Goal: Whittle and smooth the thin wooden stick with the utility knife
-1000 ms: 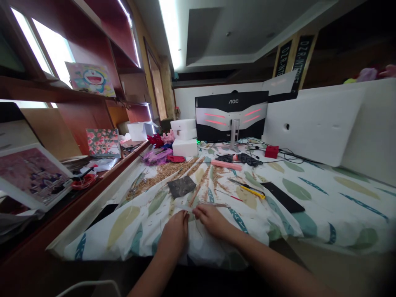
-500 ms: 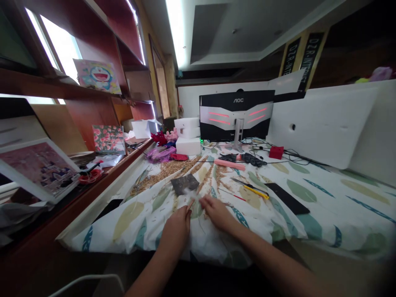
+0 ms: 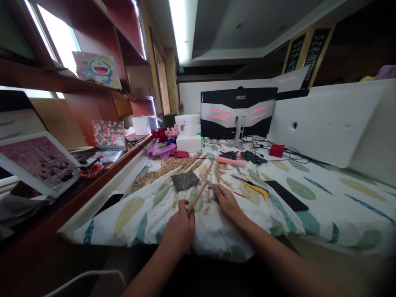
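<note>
"Why does the left hand (image 3: 180,223) close around the wooden stick (image 3: 198,196) so low?"

"Likely to free its far end above the counter (image 3: 328,208)."

"And the right hand (image 3: 228,202)?"

"Fingers closed, seemingly on a thin pale piece (image 3: 210,184), too blurred to name."

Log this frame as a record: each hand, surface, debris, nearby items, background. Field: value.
Left hand: holds a thin wooden stick
Right hand: fingers closed on a thin greyish piece, too blurred to identify
Surface: leaf-print cloth, wrinkled
Debris: wood shavings, mostly beyond the hands
Nearby: dark square sheet; yellow-handled tool; black flat panel
Background: AOC monitor, back facing camera; red box
</note>
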The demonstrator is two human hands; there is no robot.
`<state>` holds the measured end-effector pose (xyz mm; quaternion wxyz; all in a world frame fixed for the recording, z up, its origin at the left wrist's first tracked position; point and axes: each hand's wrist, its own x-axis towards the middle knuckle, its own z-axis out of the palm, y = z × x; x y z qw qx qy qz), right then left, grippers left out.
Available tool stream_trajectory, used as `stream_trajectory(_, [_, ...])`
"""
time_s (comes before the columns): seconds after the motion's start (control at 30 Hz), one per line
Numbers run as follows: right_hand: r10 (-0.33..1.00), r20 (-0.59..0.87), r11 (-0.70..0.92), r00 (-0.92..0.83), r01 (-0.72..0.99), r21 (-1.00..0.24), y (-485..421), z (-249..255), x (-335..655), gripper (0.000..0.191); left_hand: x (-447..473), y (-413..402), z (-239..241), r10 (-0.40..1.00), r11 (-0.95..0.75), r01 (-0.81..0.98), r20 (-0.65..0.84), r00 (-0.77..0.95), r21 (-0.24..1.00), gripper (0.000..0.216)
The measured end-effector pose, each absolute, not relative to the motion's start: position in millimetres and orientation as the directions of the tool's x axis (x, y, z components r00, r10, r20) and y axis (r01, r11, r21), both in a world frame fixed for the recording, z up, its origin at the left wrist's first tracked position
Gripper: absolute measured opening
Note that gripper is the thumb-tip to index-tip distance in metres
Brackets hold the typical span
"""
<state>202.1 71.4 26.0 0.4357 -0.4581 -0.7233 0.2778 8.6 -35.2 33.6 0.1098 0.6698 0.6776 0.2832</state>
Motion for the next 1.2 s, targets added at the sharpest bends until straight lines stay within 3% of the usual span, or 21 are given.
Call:
stream_trajectory(0.17, [0.867,0.468,0.494,-0.172,0.430,-0.756,60,29,206,0.045,-7,-22,30,0.955,-0.040,0.884,0.279,-0.104,0.466,0.017])
stream_trajectory(0.27, [0.817,0.466,0.573,-0.339,0.566,-0.593,52,27,205,0.047,-14,-14,23,0.942,-0.107,0.905,0.333,-0.040,0.411,0.014])
stream_trajectory(0.43, [0.801,0.303,0.590,-0.517,0.767,-0.251,43,17,191,0.046,-20,-9,9,0.924,-0.166,0.909,0.382,0.008,0.383,0.021])
stream_trajectory(0.57, [0.805,0.264,0.575,-0.530,0.807,-0.135,44,11,176,0.044,-26,-10,3,0.903,-0.221,0.896,0.428,0.038,0.386,0.019])
stream_trajectory(0.67, [0.730,0.254,0.667,-0.635,0.743,-0.057,45,7,170,0.047,-28,-9,-2,0.892,-0.237,0.885,0.450,0.035,0.401,0.021])
stream_trajectory(0.9, [0.723,0.242,0.678,-0.647,0.733,-0.064,57,10,178,0.060,-26,-8,-8,0.894,-0.224,0.873,0.447,0.008,0.434,0.020])
stream_trajectory(1.07, [0.730,0.233,0.677,-0.642,0.726,-0.120,56,7,178,0.058,-26,-8,-7,0.903,-0.208,0.869,0.431,-0.007,0.449,0.020])
stream_trajectory(1.2, [0.733,0.234,0.671,-0.638,0.736,-0.095,56,5,175,0.056,-26,-7,-7,0.905,-0.197,0.872,0.425,-0.015,0.449,0.019])
